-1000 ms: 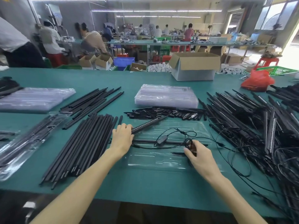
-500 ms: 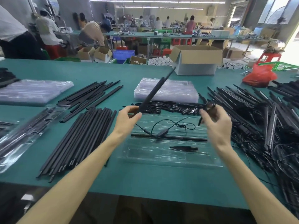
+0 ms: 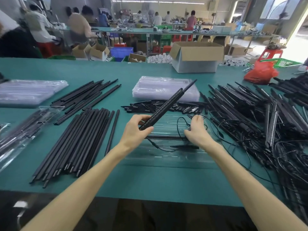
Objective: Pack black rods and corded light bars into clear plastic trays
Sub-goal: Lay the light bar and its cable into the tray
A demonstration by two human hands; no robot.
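My left hand [image 3: 138,129] grips the near end of a black light bar [image 3: 165,105], which tilts up and away to the right above the table. The bar's thin black cord [image 3: 179,125] loops down over a clear plastic tray [image 3: 166,157] lying in front of me. My right hand [image 3: 196,130] pinches that cord just above the tray. In the tray lie one long black rod [image 3: 165,137] and a short black piece [image 3: 185,147]. A bundle of black rods [image 3: 78,142] lies to the left of the tray.
A tangled heap of corded light bars [image 3: 250,117] fills the right side. A stack of clear trays [image 3: 165,90] and a row of short black pieces [image 3: 166,107] lie beyond my hands. More trays [image 3: 30,92] and packed trays [image 3: 20,129] sit at left. A cardboard box [image 3: 196,57] stands at the back.
My left hand lifted the light bar off the tray and holds it tilted up. My right hand rose with the cord, then came back down toward the tray's middle.
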